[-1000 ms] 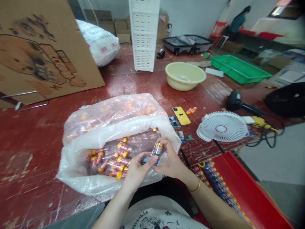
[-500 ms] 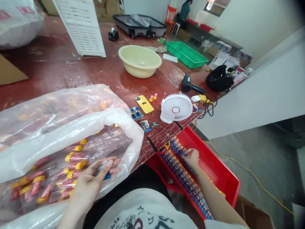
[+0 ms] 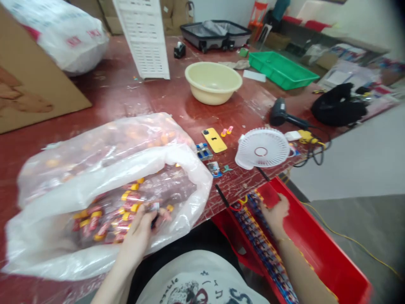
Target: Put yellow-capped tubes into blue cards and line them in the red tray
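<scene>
My left hand (image 3: 144, 223) is closed on a small dark-blue and white packet (image 3: 155, 209), just above the mouth of a large clear plastic bag (image 3: 190, 202). Blur hides the packet's details. A pink piece with a yellow end shows by the fingertips. Inside the bag lie many red tubes with yellow caps (image 3: 95, 221). My right hand (image 3: 276, 213) reaches into a red plastic tray (image 3: 319, 236), its thumb apart from the fingers. Those fingers touch the end of a row of small blue packs (image 3: 257, 207). A longer row of the same packs (image 3: 261, 247) runs alongside.
On the red table stand a cream basin (image 3: 213, 90), a white fan (image 3: 262, 150), a yellow phone (image 3: 215, 140) and a hair dryer (image 3: 281, 114). Further back are a green tray (image 3: 284, 71) and an open suitcase (image 3: 215, 38). A cardboard box (image 3: 41, 93) stands left.
The view has swung left, so the table things appear further right. My left hand still holds the packet over the bag. My right hand stays at the rows, its thumb now spread more.
</scene>
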`<state>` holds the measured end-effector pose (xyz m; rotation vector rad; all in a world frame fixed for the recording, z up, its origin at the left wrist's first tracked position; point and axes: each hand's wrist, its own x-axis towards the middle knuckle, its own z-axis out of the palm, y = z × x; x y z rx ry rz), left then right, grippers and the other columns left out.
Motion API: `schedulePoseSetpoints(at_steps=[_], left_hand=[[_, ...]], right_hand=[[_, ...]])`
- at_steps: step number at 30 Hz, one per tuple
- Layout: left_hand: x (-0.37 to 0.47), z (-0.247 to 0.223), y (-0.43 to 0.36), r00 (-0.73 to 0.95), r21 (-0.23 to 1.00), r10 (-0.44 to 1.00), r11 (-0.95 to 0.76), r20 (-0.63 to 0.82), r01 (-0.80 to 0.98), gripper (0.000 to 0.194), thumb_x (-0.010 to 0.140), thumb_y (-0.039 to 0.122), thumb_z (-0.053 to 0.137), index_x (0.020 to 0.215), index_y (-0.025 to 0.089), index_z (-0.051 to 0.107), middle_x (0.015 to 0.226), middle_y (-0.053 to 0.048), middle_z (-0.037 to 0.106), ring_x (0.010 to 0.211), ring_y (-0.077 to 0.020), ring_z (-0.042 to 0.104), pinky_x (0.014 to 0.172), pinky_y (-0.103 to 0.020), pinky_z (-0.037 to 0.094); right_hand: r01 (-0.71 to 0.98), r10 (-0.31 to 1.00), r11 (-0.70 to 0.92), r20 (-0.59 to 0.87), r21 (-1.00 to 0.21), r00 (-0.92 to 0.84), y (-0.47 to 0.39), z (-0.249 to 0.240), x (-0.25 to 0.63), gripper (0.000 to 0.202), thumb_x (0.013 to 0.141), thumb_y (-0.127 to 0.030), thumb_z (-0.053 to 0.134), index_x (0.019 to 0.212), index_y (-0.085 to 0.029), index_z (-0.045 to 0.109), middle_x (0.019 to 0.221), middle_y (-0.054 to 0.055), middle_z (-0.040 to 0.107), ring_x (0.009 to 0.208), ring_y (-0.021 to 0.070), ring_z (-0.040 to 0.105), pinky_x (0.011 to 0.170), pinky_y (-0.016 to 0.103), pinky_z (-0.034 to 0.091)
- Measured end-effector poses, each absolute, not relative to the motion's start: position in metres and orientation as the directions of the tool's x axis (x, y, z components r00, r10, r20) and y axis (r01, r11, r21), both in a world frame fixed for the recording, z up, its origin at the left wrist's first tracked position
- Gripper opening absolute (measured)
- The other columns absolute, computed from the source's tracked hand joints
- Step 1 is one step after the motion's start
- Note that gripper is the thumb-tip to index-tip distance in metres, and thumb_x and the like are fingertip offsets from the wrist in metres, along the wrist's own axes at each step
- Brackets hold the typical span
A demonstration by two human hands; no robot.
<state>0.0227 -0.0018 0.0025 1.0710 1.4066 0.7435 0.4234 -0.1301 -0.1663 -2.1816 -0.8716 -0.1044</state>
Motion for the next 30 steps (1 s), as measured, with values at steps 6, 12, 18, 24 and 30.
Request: schedulePoseSetpoints(at_steps=[6,12,18,24,30], left_hand=[[-0.008,0.005,0.005,0.119,0.902,0.897,0.411,-0.426,0.135,0.042,0.078,0.051,0.064,0.102,0.016,0.069,0.099,-0.011,0.073,0.088,-0.0245,0.064,0.077,-0.035,0.051],[-0.026,0.002,-0.001,0.075,0.861,0.858,0.509,-0.508,0.013,0.039,0.073,0.045,0.072,0.096,0.014,0.07,0.077,-0.007,0.072,0.068,-0.018,0.065,0.056,-0.025,0.05],[-0.021,0.0,-0.005,0.055,0.866,0.89,0.453,-0.452,-0.213,0.033,0.077,0.044,0.065,0.096,0.017,0.065,0.056,0.006,0.052,0.046,-0.0113,0.047,0.041,-0.023,0.044],[-0.013,-0.001,0.001,0.123,0.879,0.882,0.467,-0.455,-0.097,0.032,0.072,0.047,0.07,0.086,0.018,0.064,0.083,-0.008,0.075,0.075,-0.0215,0.067,0.067,-0.032,0.052],[-0.011,-0.004,0.003,0.051,0.944,0.946,0.314,-0.321,0.104,0.02,0.065,0.036,0.078,0.064,0.018,0.069,0.06,0.001,0.067,0.059,-0.0156,0.057,0.054,-0.025,0.041]], right_hand=[[0.715,0.849,0.232,0.496,-0.66,0.182,-0.062,-0.057,0.281,0.018,0.08,-0.015,0.062,0.094,-0.022,0.054,0.1,0.007,0.059,0.096,0.0222,0.057,0.088,0.041,0.046],[0.502,0.773,0.533,0.151,-0.682,-0.615,0.01,-0.035,0.166,0.027,0.07,-0.001,0.062,0.084,-0.024,0.061,0.088,0.003,0.062,0.09,0.0237,0.058,0.081,0.041,0.049],[0.459,0.771,0.432,0.054,-0.777,-0.634,0.022,-0.032,0.19,0.022,0.08,-0.01,0.059,0.098,-0.022,0.061,0.094,0.004,0.063,0.085,0.0201,0.061,0.076,0.036,0.052],[0.238,0.894,0.302,0.188,-0.923,-0.406,0.027,0.008,0.227,0.019,0.089,-0.028,0.057,0.106,-0.023,0.064,0.105,0.007,0.062,0.099,0.0195,0.059,0.088,0.037,0.05],[-0.084,0.97,0.232,0.238,-0.969,-0.058,0.029,0.021,0.215,0.033,0.076,-0.023,0.073,0.095,-0.026,0.047,0.09,0.0,0.062,0.082,0.0155,0.062,0.076,0.034,0.054]])
